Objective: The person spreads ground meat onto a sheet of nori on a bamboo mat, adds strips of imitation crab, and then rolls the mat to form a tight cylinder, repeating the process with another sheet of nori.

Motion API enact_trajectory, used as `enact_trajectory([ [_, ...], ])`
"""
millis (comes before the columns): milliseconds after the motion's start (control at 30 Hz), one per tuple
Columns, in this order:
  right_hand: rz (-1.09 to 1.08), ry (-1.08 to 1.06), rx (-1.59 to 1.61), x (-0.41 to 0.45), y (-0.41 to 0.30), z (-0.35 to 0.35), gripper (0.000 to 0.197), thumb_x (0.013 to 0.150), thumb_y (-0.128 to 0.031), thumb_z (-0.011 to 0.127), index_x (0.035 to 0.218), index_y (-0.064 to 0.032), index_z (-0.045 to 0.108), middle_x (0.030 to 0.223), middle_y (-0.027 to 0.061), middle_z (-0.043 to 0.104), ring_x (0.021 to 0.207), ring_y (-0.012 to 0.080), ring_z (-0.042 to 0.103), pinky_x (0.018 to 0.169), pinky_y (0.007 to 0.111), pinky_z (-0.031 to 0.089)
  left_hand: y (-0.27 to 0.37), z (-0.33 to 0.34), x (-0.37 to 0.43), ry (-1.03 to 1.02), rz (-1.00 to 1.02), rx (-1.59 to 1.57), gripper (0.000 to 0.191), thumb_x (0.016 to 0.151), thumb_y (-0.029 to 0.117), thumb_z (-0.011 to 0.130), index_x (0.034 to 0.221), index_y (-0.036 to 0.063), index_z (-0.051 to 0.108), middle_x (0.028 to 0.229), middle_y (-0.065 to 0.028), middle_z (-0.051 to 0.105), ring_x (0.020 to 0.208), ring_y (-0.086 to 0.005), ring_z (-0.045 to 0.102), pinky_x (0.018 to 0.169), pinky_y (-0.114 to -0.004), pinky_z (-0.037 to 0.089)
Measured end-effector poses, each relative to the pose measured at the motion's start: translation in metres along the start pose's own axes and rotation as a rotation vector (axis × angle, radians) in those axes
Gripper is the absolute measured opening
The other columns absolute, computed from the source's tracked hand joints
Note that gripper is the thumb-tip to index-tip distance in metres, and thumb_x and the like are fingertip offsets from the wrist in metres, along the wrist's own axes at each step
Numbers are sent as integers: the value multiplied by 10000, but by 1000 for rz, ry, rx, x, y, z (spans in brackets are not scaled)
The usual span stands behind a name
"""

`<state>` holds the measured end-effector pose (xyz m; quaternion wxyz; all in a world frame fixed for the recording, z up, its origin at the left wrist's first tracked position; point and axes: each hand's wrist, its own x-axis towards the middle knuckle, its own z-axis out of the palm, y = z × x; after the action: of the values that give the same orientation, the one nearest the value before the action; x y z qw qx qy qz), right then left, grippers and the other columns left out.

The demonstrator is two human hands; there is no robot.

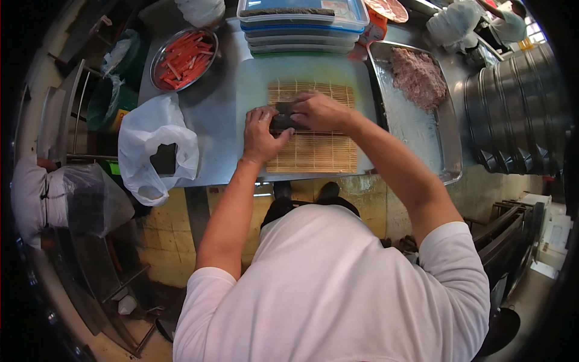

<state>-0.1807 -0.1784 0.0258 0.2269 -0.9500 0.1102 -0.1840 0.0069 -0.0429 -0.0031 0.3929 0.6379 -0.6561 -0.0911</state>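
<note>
A bamboo rolling mat (312, 151) lies on a pale plastic cutting board (253, 90) in front of me. Across the mat is a dark nori roll (283, 118), partly covered by my hands. My left hand (267, 135) rests at the roll's left end, thumb along its near side and fingers on the far side. My right hand (316, 110) bends over the right part of the roll, its fingertips on it. The roll's right end is hidden under that hand.
Sticks of red crab stick (187, 59) fill a steel bowl at the left, beyond a white plastic bag (181, 131). Stacked lidded containers (303, 34) hold another dark roll (287, 12) on top. Minced filling (418, 79) lies in a metal tray (452, 131). Another person (59, 194) stands far left.
</note>
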Motion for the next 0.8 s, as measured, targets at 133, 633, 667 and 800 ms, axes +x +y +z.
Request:
enact_trajectory([
  [133, 395, -202, -6, -18, 14, -40, 196, 860, -59, 667, 1041, -1, 716, 1079, 190, 689, 1076, 384, 640, 931, 452, 533, 4, 0, 3, 10, -15, -15, 498, 696, 260, 851, 1080, 11, 655, 1125, -160, 636, 1105, -380, 556, 980, -471, 472],
  [633, 95, -111, -83, -48, 16, -39, 327, 916, -50, 604, 1231, -43, 689, 1075, 197, 677, 1077, 402, 629, 935, 459, 512, 5, 2, 3, -2, -15, 0, 485, 729, 282, 837, 1104, 29, 663, 1161, -154, 645, 1128, -376, 571, 993, -468, 475],
  [667, 156, -126, -107, -57, 15, -38, 320, 917, -52, 613, 1228, -40, 686, 1117, 193, 674, 1088, 401, 625, 932, 468, 514, 5, 2, 4, -7, -5, -3, 485, 729, 282, 837, 1104, 29, 663, 1161, -154, 645, 1128, -376, 571, 993, -468, 475],
  [800, 360, -293, 31, -72, 17, -71, 304, 927, -60, 613, 1220, -53, 692, 1186, 181, 657, 1157, 382, 598, 994, 479, 477, 5, 2, 0, -7, -30, 20, 488, 730, 289, 833, 1101, 23, 663, 1165, -157, 642, 1137, -378, 564, 998, -469, 471],
])
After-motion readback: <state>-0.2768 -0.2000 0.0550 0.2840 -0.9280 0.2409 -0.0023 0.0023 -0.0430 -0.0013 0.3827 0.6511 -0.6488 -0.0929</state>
